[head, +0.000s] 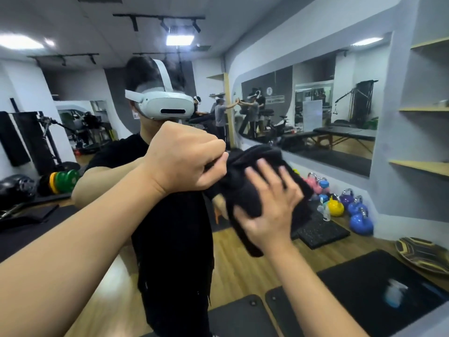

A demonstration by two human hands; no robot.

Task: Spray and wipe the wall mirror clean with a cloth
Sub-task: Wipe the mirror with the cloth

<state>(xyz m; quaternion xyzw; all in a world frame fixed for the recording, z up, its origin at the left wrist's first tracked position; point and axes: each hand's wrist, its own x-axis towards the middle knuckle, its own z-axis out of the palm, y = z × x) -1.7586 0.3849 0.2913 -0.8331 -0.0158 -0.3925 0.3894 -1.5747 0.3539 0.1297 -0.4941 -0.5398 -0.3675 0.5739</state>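
Mirror (97, 239) glass fills nearly the whole view, showing the person's own reflection and the gym behind. A dark cloth (245, 190) is bunched against it, roughly centre frame. The left hand (187, 159) is a closed fist, fingers curled tight round the cloth's upper corner. The right hand (269, 205) lies flat on the cloth with fingers spread and straight, pressing it to the glass rather than gripping it.

The likeliest slip from here is uneven wiping: the cloth is wadded, not folded flat, so only part of it would meet the glass and streaks could be left. The right hand only presses, so a fast stroke could let the cloth slide from under the palm. Both arms reach far forward, and a hard push might smear fingertips onto the glass.

The right hand is motion-blurred, so its exact contact is hard to judge. Whether the glass is wet with spray cannot be told. A pale blurred shape low at right on a black mat (364, 300) may be the spray bottle (394, 294), but that is uncertain. The cloth's underside and the left fingertips are hidden.
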